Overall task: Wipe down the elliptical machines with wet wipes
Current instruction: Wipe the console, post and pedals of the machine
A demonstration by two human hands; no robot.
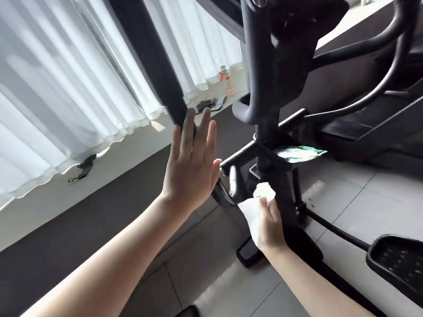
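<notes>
A black elliptical machine [266, 143] fills the middle and right of the view. Its long black swing arm [151, 53] slants down from the top. My left hand [192, 163] is flat with straight fingers, pressed against the lower end of that arm. My right hand [271, 221] holds a white wet wipe [254, 209] against the machine's lower upright post. A green and white wet wipe pack [297, 153] lies on the machine's frame behind the post. A black foot pedal [398, 259] sits at the lower right.
White curtains [57, 92] hang along the left over a pale ledge. A spray bottle with a red top [229, 84] and small dark items [206, 104] stand on the ledge. A second machine's black frame [366, 99] rises at the right. The floor is light tile.
</notes>
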